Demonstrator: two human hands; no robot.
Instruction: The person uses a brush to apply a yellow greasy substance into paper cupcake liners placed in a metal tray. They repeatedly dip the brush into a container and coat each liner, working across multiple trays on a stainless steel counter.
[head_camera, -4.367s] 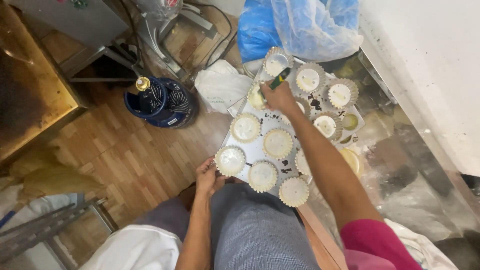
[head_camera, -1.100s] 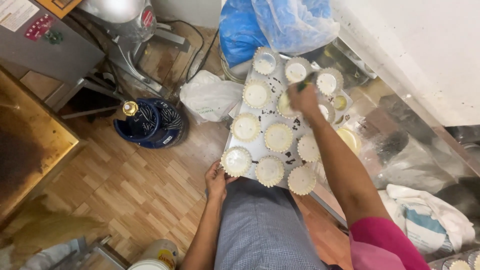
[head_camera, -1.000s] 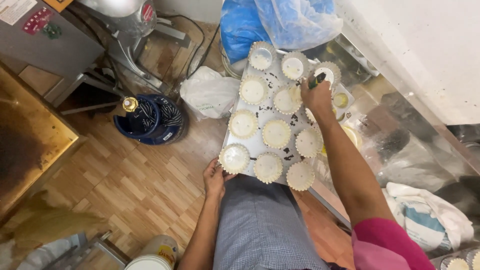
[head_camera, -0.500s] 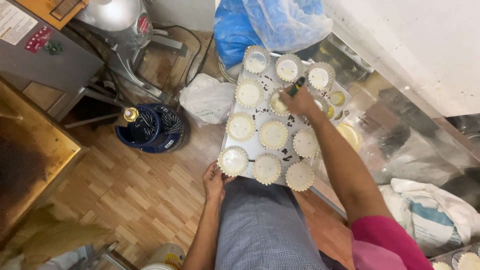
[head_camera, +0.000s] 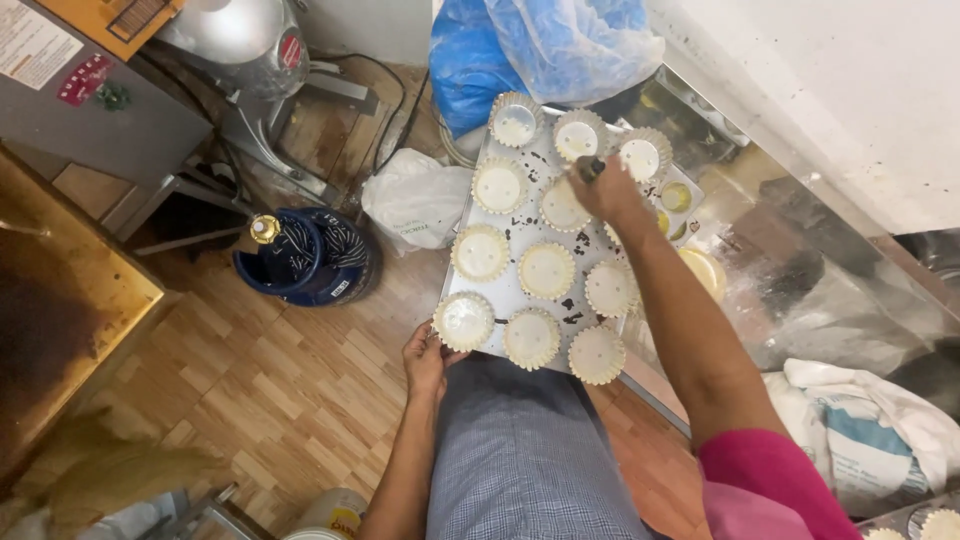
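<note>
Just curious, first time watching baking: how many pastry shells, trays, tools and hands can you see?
Pastry shells in clear view: 11
Tray: 1
Small tool: 1
Hands: 2, left hand, right hand
Total: 15

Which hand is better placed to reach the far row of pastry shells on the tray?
The right hand: it holds a small tool over the far pastry shells. The left hand grips the near corner of the tray.
</note>
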